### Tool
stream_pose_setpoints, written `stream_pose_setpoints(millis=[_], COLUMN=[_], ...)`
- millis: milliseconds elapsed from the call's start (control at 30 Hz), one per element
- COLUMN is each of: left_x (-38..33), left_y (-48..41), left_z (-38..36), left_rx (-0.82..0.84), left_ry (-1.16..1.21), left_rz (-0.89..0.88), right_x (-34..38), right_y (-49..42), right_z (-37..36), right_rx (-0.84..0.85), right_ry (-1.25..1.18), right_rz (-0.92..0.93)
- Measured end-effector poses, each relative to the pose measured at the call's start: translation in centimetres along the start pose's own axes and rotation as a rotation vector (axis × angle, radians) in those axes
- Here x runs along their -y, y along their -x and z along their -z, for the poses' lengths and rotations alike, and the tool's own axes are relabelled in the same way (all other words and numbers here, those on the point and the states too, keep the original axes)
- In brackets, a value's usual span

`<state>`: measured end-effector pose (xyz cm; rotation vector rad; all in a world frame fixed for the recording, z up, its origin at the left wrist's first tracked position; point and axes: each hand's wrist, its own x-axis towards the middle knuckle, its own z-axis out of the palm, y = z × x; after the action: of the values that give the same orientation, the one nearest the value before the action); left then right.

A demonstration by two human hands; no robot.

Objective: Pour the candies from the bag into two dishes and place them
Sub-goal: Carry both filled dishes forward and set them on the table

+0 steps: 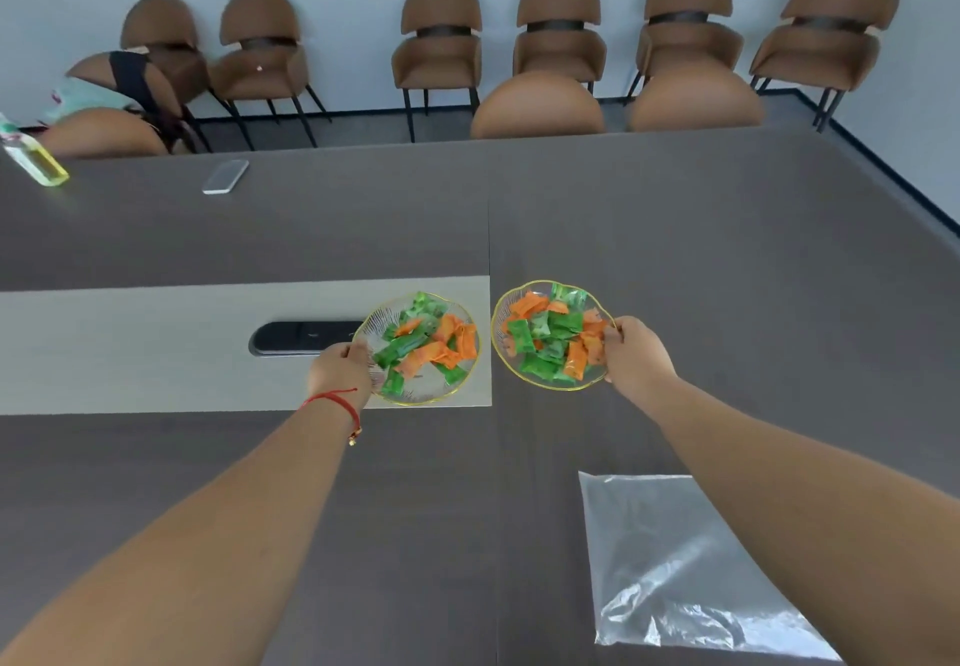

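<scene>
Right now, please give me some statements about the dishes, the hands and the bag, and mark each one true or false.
1. Each hand holds one dish. True: the left hand grips the left dish, the right hand the right dish.
2. The plastic bag is full of candies. False: it lies flat and looks empty.
3. Both dishes hold green and orange candies. True.
4. The phone lies between the dishes. False: it lies far off, near the table's far edge.
</scene>
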<state>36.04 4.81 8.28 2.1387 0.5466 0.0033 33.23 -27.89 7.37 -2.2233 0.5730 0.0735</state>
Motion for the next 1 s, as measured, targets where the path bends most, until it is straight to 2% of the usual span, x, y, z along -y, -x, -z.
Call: stream_pose_setpoints(millis=[267, 500, 667, 800, 1000], left_x=[2.9, 6.4, 7.4, 7.6, 8.2], left_y=[-9.3, -14.4, -16.9, -17.0, -16.0], left_z=[-7.6, -13.1, -14.7, -15.2, -15.3], left_rx=[0.005, -0.001, -0.040, -0.099, -0.201], left_ry=[-0.015, -0.021, -0.050, -0.110, -0.004], left_rz=[0.077, 0.196, 0.209, 0.149, 0.138], right_x=[-2.9, -5.2, -5.4, -5.4, -5.1], right_y=[-9.8, -14.3, -15.8, -16.2, -16.1], right_z=[-7.2, -12.4, -14.6, -15.4, -16.1], right_rx=[-0.027, -0.013, -0.028, -0.051, -0.115], right_ry=[0.052, 0.135, 0.148, 0.191, 0.245], right_rz=[-0.119, -0.192, -0.199, -0.219, -0.220])
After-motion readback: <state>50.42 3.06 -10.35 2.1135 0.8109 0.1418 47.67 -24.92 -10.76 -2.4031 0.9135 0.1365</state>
